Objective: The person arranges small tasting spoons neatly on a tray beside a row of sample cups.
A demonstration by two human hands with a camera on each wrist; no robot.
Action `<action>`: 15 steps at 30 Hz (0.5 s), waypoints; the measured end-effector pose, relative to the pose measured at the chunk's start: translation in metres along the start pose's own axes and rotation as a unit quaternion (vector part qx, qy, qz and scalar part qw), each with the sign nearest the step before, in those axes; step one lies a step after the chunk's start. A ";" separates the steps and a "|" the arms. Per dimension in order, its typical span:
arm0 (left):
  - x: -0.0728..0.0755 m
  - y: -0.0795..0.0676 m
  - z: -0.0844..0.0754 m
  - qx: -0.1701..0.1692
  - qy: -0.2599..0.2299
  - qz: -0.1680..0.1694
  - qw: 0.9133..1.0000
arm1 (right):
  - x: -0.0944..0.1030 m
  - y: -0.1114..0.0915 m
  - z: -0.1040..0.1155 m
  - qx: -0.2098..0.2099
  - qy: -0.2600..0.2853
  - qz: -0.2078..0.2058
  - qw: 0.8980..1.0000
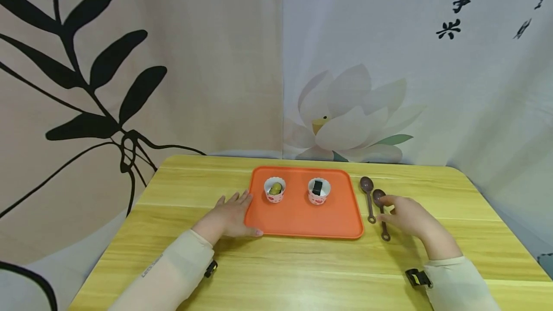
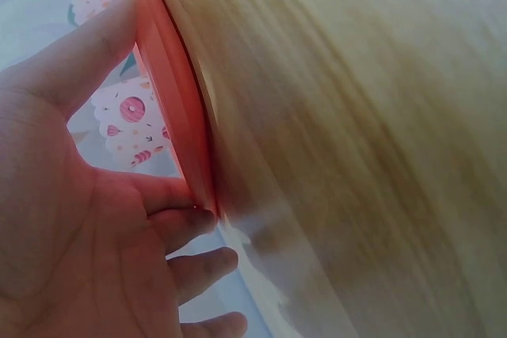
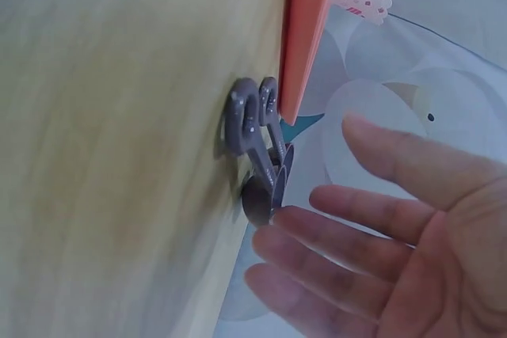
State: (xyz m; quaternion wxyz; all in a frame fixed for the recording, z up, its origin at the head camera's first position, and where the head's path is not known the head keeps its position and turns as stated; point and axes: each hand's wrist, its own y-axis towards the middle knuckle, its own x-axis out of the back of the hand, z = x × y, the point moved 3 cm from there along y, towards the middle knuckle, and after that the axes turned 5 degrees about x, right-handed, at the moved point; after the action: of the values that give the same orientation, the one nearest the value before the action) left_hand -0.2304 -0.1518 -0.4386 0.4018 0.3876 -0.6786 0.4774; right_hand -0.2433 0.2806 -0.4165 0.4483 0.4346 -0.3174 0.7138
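On the table lies an orange tray [image 1: 302, 220]. My left hand [image 1: 231, 219] rests against its left edge, fingers spread and thumb along the near corner. Two small printed paper cups stand on the tray: the left cup [image 1: 274, 198] holds a rounded olive-green piece [image 1: 275, 188], the right cup [image 1: 318, 200] a dark block [image 1: 317, 187] over something white. To the tray's right are two brown spoons, a left spoon [image 1: 366, 185] and a right spoon [image 1: 383, 229]. Over the right spoon's handle hovers my right hand [image 1: 408, 215]; the right wrist view shows its fingers [image 3: 333, 231] loosely extended, gripping nothing.
The wooden table [image 1: 276, 277] reaches back to a hanging cloth [image 1: 224, 61] printed with dark leaves, a lotus and characters. Both spoon handles point toward the near side. A black curved cable-like strip [image 1: 34, 275] crosses the lower left corner.
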 end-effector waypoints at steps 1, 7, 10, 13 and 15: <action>0.000 0.000 0.000 0.001 0.001 0.000 1.000 | 0.000 0.000 0.000 -0.002 -0.001 -0.006 1.000; -0.001 0.001 0.000 0.005 0.003 0.001 1.000 | 0.001 0.000 -0.002 -0.023 -0.008 -0.010 1.000; -0.001 0.001 0.000 0.005 0.001 0.001 1.000 | 0.001 -0.001 -0.003 -0.041 0.007 -0.009 0.999; -0.001 0.001 0.000 0.006 -0.004 0.002 1.000 | 0.001 -0.001 -0.004 -0.053 0.038 -0.011 0.998; -0.001 0.002 0.000 0.005 -0.006 0.001 1.000 | 0.000 -0.002 -0.005 -0.057 0.059 -0.013 0.997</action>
State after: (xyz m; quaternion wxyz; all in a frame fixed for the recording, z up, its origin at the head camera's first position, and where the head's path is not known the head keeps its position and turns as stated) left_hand -0.2312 -0.1515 -0.4404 0.3948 0.3917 -0.6791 0.4791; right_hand -0.2433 0.2853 -0.4189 0.5000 0.3692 -0.3246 0.7130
